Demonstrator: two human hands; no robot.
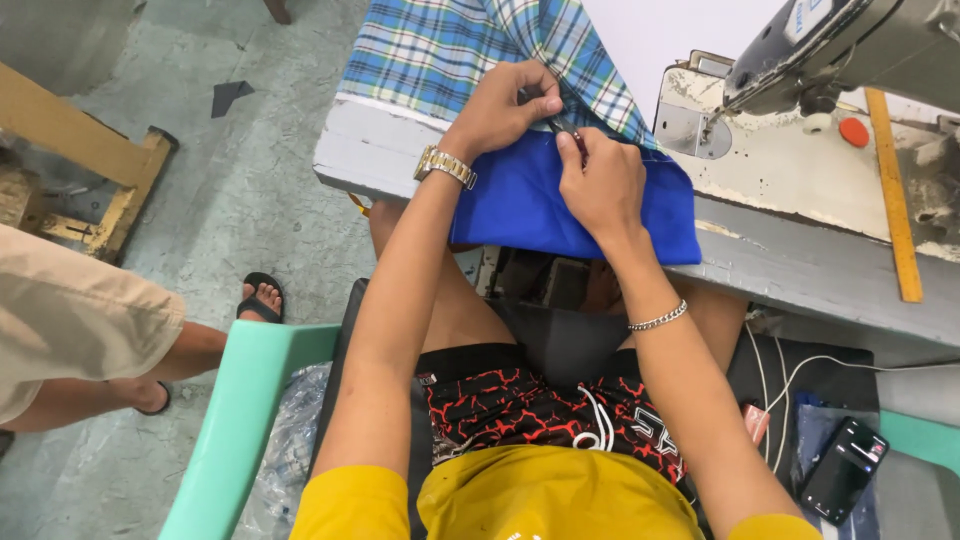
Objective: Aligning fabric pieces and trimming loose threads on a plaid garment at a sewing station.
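Observation:
A blue cloth (520, 205) hangs over the front edge of the sewing table (800, 265), with blue plaid fabric (440, 45) lying behind it. My left hand (505, 105) pinches the cloth where blue meets plaid. My right hand (600, 180) rests on the blue cloth and holds a small dark snipping tool (565, 128) whose tip meets my left fingers. A gold watch sits on my left wrist, a silver chain bracelet on my right.
A sewing machine (850, 45) stands at the table's right, with a yellow ruler (893, 190) and a red round object (853, 131) beside it. A phone (843, 468) with cable lies at my right. A seated person's leg (120, 365) and a green chair (240, 400) are left.

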